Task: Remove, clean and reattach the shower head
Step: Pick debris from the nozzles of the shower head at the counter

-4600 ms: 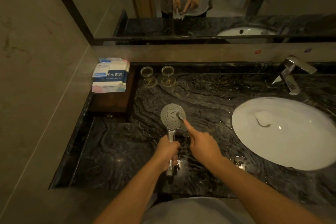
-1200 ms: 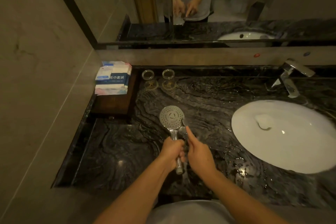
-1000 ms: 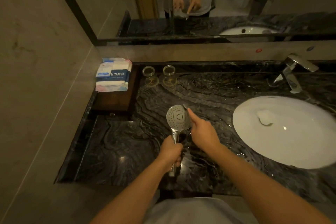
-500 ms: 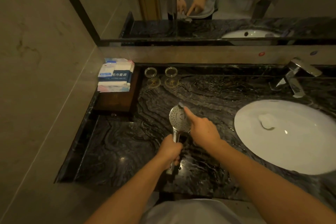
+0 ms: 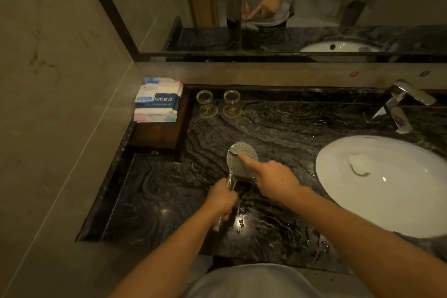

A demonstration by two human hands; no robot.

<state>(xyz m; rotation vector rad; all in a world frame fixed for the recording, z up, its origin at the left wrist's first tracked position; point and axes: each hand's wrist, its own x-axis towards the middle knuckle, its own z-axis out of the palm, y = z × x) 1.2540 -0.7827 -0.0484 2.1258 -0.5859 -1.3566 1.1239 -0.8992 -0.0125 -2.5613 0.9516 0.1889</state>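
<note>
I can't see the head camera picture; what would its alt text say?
A left hand grips a shower head by its handle above a dark marble counter, while the right hand's forefinger presses on its face. A white sink sits to the right.

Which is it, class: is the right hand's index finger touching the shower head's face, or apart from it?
Touching. The head view shows the right hand with its index fingertip pressed on the shower head face, no gap visible.

The right hand (image 5: 273,180) now has its index finger on the middle of the shower head (image 5: 242,159) face, no longer at its far edge.
</note>
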